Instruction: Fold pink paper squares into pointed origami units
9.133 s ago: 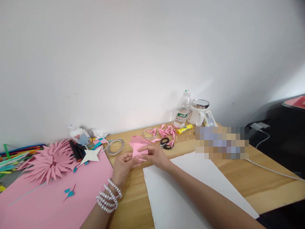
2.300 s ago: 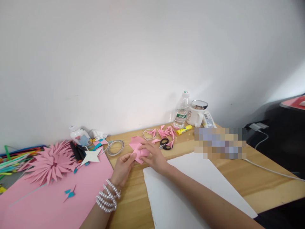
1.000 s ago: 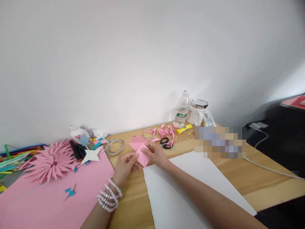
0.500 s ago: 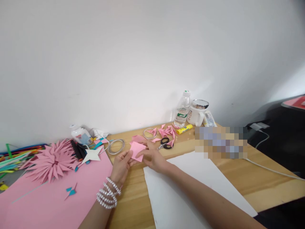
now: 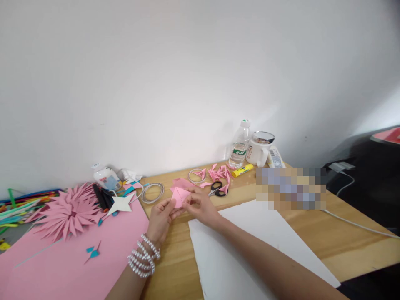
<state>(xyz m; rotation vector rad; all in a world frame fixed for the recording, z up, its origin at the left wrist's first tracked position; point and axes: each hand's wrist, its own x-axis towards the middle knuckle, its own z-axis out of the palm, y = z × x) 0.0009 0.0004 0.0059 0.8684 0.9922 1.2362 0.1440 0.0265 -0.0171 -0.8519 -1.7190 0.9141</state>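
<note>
A small square of pink paper [image 5: 178,197], creased across its face, is held between both hands above the wooden table [image 5: 170,254]. My left hand [image 5: 161,213] pinches its lower left edge, thumb on top. On the other side, my right hand [image 5: 200,205] has its fingers closed on the paper's right corner, hiding part of it. Behind the hands lie more pink paper [image 5: 180,183], a pair of black-handled scissors [image 5: 216,188] and several folded pink paper pieces [image 5: 221,173].
A large white sheet [image 5: 231,250] lies under my right forearm. On the left, a pink sheet [image 5: 115,246] bears a spiky pink paper flower [image 5: 70,214]. Along the wall stand a water bottle [image 5: 239,146] and a white mug [image 5: 258,151], near a yellow glue stick [image 5: 243,170].
The right fingers have drawn in over the paper's right corner and pinch it. Crease lines now show on the paper's face, which looked plain before. The left hand keeps its hold.
</note>
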